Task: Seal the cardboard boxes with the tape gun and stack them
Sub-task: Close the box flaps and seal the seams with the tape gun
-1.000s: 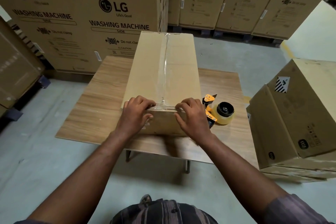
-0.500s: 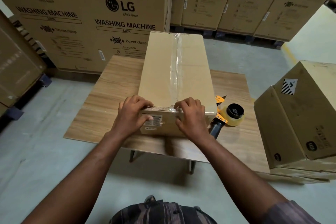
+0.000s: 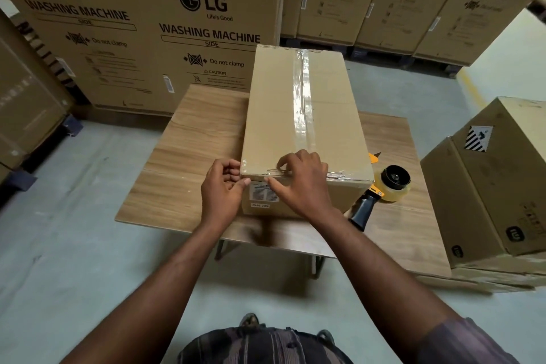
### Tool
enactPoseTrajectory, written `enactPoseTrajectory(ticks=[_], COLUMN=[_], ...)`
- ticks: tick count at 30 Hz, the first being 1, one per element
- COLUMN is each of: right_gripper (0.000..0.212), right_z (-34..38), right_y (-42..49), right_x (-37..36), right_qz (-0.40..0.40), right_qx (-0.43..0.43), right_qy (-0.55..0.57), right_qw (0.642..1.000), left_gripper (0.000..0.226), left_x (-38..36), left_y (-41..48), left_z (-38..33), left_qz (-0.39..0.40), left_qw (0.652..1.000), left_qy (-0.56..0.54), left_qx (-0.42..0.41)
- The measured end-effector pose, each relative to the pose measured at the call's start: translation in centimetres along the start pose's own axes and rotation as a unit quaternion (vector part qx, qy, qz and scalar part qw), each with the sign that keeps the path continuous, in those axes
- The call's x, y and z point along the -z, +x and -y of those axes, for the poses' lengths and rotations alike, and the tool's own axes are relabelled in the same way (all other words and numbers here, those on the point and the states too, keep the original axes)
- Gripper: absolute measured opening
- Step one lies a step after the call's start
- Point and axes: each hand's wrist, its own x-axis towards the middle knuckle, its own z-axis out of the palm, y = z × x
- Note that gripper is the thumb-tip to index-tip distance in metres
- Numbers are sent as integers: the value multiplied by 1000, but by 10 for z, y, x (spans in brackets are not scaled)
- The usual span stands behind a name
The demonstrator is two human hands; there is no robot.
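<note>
Standing well beyond and left of the left hand (image 3: 223, 186): tall printed cartons (image 3: 141, 26) marked for washing machines. Spread beneath both hands: a wooden table (image 3: 189, 151). Gripping the near left corner of the box (image 3: 304, 127) with the left hand, with curled fingers against the corner's left side and the thumb tip on the near face, just beside a white label (image 3: 263, 193). Resting lengthwise on the table, running away from the hands, with flaps closed and a strip of clear tape (image 3: 302, 103) down the middle of the top. Pinching the near top edge with the right hand (image 3: 300, 186), just right of the left hand, with bent fingertips on top where the tape meets the edge and the thumb stretched leftward along the near face, nearly meeting the left thumb. Wrinkled along that edge to the right of the right hand: more tape. Lying on the table just right of the right hand, beside the box's near right corner and apart from both hands: a yellow and black tape gun (image 3: 390, 186) carrying a roll. Stacked farther right of that hand, beside the table's right end: more brown boxes (image 3: 487, 192).
</note>
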Motion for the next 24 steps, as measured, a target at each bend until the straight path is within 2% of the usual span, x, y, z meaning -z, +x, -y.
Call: enactPoseTrajectory(ticks=[3, 6, 8, 10, 14, 15, 18, 19, 22, 24], right_gripper=[42, 55, 55, 46, 33, 33, 32, 32, 33, 35], right_z=[27, 46, 50, 47, 40, 40, 38, 36, 30, 28], right_y=[9, 13, 14, 14, 12, 12, 12, 11, 9, 7], right_x=[-12, -26, -31, -33, -34, -34, -32, -31, -27, -26], right_qz=[20, 13, -4, -11, 3, 7, 22, 27, 38, 36], right_qx=[44, 25, 13, 21, 47, 50, 59, 65, 70, 68], right_qy=[13, 1, -12, -11, -11, -10, 2, 11, 45, 64], right_qw=[999, 1000, 1000, 1000, 999, 999, 998, 997, 996, 995], left_gripper=[50, 62, 73, 78, 67, 65, 67, 73, 92, 84], left_x=[-12, -18, -12, -2, 15, 16, 13, 10, -3, -7], left_y=[-15, -25, -24, -21, -14, -14, -20, -22, -31, -31], left_z=[-5, -2, 2, 6, 19, 23, 26, 26, 30, 36], left_qz=[-11, -4, 4, 35, 141, 126, 40, 56, 197, 252], left_qw=[1000, 1000, 999, 999, 984, 985, 997, 996, 974, 955], left_qy=[-9, 6, -4, -6, 63, 75, 66, 67, 105, 133], left_qx=[12, 25, 36, 39, 89, 91, 28, 17, 35, 76])
